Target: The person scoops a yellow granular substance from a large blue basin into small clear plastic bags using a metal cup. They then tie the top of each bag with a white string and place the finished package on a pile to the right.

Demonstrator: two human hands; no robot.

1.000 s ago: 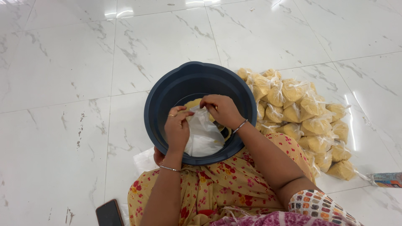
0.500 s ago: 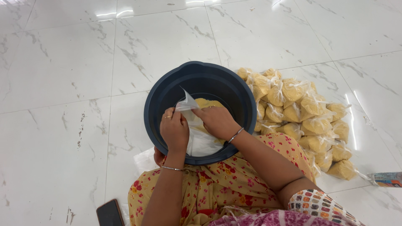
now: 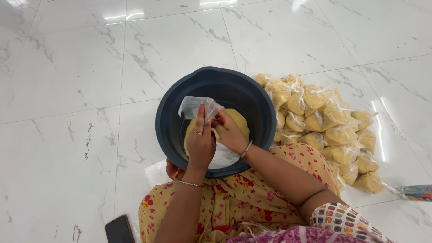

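While both hands work over a basin, the scene holds these items, from largest to smallest.

Floor [image 3: 67, 67]: white marble-look tiles with grey veining, glossy, light glare at the top edge.

Person, seated: yellow floral garment [image 3: 252, 207] over the lap, a patterned sleeve [image 3: 342, 218] at lower right.

Basin [image 3: 216, 85]: round, dark blue plastic, deep-walled, set on the floor directly ahead of the lap. Inside lie a mound of yellow powder [image 3: 238, 119] and a white bag or sheet [image 3: 223, 156] under the hands.

Pile of filled packets [image 3: 328, 126]: many small clear bags of the same yellow powder, knotted at the top, heaped on the floor just beside the basin's right rim.

Left hand [image 3: 200, 141]: over the basin, fingers up, ring on one finger, thin bangle at the wrist. Its fingertips pinch the lower edge of the clear plastic bag.

Right hand [image 3: 229, 132]: close against the left, bangle at the wrist, fingers also closed on the same bag's edge.

Clear plastic bag [image 3: 194, 107]: small, thin, crumpled, raised above the powder inside the basin, toward its left wall, gripped by both hands together. Whether it holds any powder cannot be told.

Phone [image 3: 119, 229]: dark, flat on the floor at lower left, well apart from the basin.

Printed wrapper [image 3: 416, 192]: at the right edge, partly cut off.
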